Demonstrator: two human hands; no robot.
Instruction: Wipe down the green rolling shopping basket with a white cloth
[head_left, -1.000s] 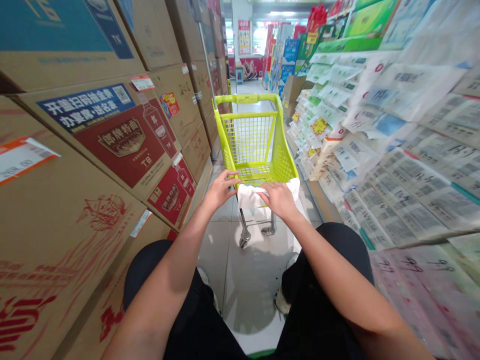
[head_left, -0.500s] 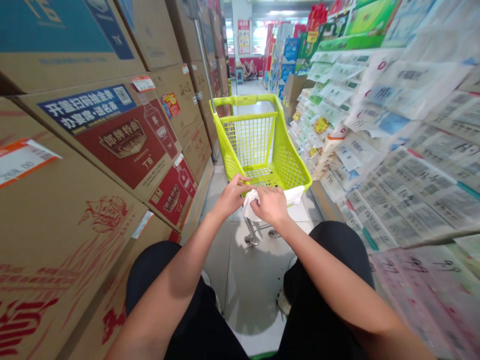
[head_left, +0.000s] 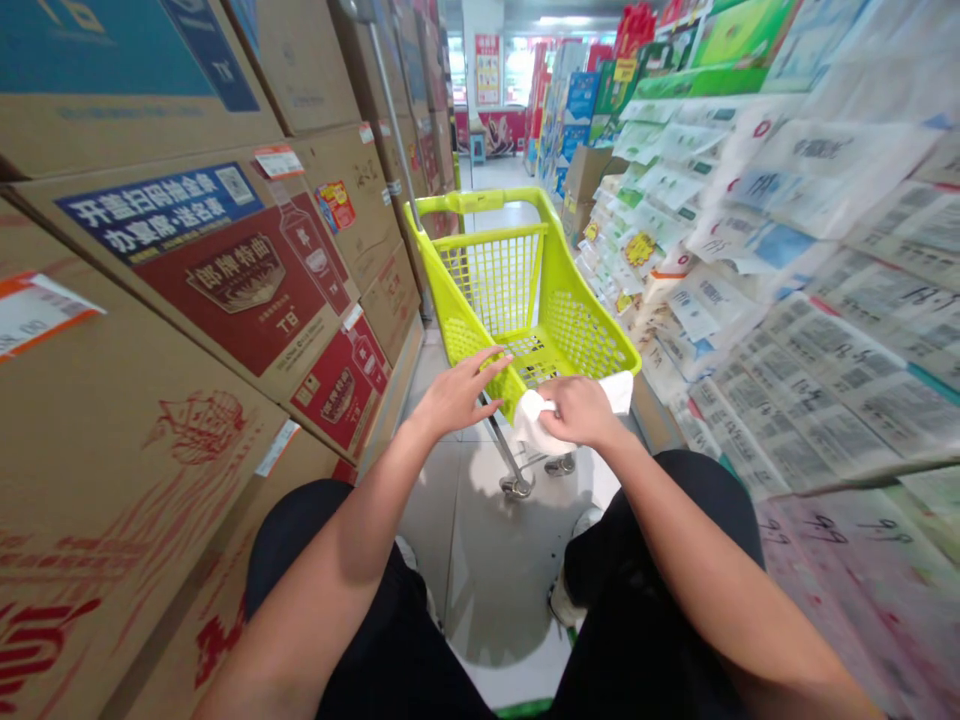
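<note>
A lime-green plastic shopping cart (head_left: 525, 290) stands in a narrow store aisle in front of me, empty inside. My right hand (head_left: 581, 412) is closed on a white cloth (head_left: 536, 422) pressed against the cart's near rim. My left hand (head_left: 459, 393) hovers beside the cart's near left corner with fingers stretched out, fingertips at the rim, holding nothing. My knees in black trousers show below.
Stacked brown cardboard boxes (head_left: 217, 270) with red labels wall the left side. Shelves of packaged goods in plastic (head_left: 787, 260) line the right. A pale tiled floor (head_left: 487, 560) runs between them toward bright displays (head_left: 570, 90) at the aisle's far end.
The cart has turned and shifted right, closer to me. My left hand let go of the cloth and opened; my right hand moved right with the cloth bunched in it.
</note>
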